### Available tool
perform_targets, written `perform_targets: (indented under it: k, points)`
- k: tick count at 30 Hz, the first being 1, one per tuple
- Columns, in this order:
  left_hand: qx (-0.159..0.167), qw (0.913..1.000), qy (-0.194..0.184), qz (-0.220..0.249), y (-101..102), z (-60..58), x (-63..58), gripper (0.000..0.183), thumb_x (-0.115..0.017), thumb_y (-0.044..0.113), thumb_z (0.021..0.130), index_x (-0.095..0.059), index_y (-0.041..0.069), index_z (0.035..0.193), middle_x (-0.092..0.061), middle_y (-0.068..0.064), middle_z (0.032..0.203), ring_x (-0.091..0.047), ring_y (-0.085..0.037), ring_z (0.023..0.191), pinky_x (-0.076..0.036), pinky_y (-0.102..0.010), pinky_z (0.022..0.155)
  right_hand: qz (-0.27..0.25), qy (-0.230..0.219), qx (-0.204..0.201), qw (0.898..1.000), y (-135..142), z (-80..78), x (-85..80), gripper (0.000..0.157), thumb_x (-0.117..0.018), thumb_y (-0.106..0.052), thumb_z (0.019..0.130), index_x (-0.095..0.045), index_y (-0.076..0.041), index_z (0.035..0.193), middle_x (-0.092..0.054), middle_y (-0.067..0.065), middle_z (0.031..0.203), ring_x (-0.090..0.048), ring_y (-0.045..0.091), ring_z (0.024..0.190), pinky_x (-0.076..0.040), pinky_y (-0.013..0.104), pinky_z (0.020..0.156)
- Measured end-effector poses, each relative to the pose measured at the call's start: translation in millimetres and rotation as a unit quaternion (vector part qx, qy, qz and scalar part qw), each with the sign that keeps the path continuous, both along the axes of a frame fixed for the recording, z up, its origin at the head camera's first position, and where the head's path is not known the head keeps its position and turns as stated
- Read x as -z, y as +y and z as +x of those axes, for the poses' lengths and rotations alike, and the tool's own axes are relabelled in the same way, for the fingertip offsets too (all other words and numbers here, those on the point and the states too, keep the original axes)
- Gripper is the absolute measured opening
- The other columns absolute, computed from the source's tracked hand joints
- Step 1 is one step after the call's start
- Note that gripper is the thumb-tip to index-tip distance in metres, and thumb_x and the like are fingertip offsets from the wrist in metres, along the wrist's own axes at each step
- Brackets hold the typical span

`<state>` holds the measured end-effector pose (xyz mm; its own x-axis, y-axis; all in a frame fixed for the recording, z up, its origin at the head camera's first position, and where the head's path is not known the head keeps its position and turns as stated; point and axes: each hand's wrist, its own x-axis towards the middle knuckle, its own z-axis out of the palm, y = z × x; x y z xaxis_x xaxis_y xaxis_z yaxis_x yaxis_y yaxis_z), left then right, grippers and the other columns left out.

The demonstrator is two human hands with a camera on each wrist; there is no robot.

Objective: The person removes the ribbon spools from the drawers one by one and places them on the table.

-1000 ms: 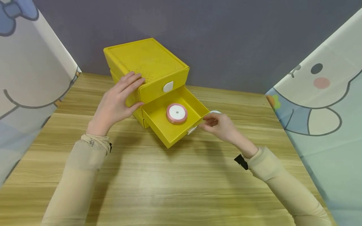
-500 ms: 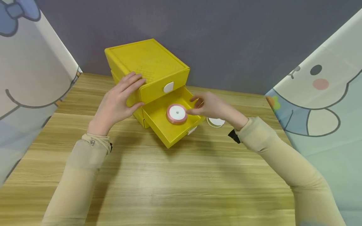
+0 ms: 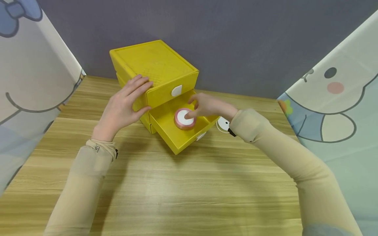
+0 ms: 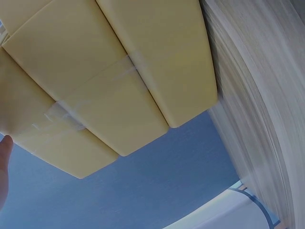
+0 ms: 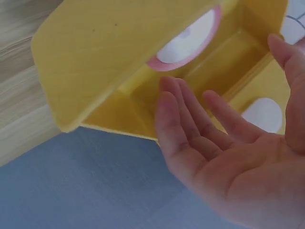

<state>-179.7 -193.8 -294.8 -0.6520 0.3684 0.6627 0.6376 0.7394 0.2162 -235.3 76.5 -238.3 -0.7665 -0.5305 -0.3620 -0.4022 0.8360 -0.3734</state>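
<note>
Lying in the yellow drawer (image 3: 175,137) is a spool (image 3: 182,119).

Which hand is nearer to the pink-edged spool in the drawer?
The person's right hand: it hangs over the open drawer, its thumb overlapping the spool in the head view. The left hand is farther off, against the yellow cabinet, to the spool's left.

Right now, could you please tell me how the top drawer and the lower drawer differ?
The top drawer is shut, while the lower drawer is pulled out. The lower drawer shows a pink spool inside; the top drawer's inside is hidden. The right hand reaches into the lower drawer, but not into the top drawer. Both are yellow, each with a white handle on its front.
</note>
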Motion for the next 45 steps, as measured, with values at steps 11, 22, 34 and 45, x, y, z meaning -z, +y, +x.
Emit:
perform_targets:
  k: [11, 22, 34, 45]
  points:
    - [0.008, 1.0, 0.003, 0.002, 2.4, -0.6, 1.1, 0.072, -0.08, 0.009, 0.076, -0.048, 0.009, 0.141, -0.049, -0.01, 0.145, -0.037, -0.028, 0.141, -0.029, -0.036, 0.122, 0.052, -0.029, -0.01, 0.998, -17.7, -6.3, 21.1, 0.082, -0.075, -0.034, 0.077, -0.037, -0.004, 0.143, -0.045, 0.013, 0.145, -0.046, 0.027, 0.129, -0.04, 0.04, 0.112]
    - [-0.003, 1.0, -0.004, -0.001, -1.1, 2.3, 0.8, 0.075, -0.081, 0.01, 0.076, -0.047, 0.012, 0.143, -0.047, -0.008, 0.148, -0.036, -0.025, 0.143, -0.041, -0.046, 0.113, 0.063, -0.019, -0.034, 0.997, -32.5, -1.0, 38.8, 0.09, -0.084, -0.03, 0.069, -0.037, -0.004, 0.141, -0.053, 0.015, 0.135, -0.045, 0.031, 0.124, -0.046, 0.037, 0.104]
    - [-0.004, 1.0, 0.001, -0.001, -6.1, 4.7, 0.3, 0.074, -0.081, 0.008, 0.075, -0.048, 0.01, 0.141, -0.048, -0.009, 0.147, -0.036, -0.025, 0.142, -0.044, -0.048, 0.109, 0.047, 0.005, -0.024, 0.999, -37.7, 0.2, 41.3, 0.081, -0.084, -0.025, 0.068, -0.043, -0.005, 0.135, -0.054, 0.013, 0.129, -0.048, 0.028, 0.118, -0.048, 0.035, 0.101]
    - [-0.004, 1.0, 0.001, -0.002, -9.5, 4.3, 1.6, 0.075, -0.081, 0.007, 0.074, -0.048, 0.011, 0.142, -0.047, -0.007, 0.147, -0.036, -0.024, 0.143, -0.047, -0.049, 0.104, -0.029, -0.006, 0.007, 1.0, -22.5, 5.2, 13.7, 0.08, -0.084, -0.021, 0.067, -0.043, -0.003, 0.134, -0.054, 0.012, 0.128, -0.053, 0.025, 0.11, -0.05, 0.036, 0.095]
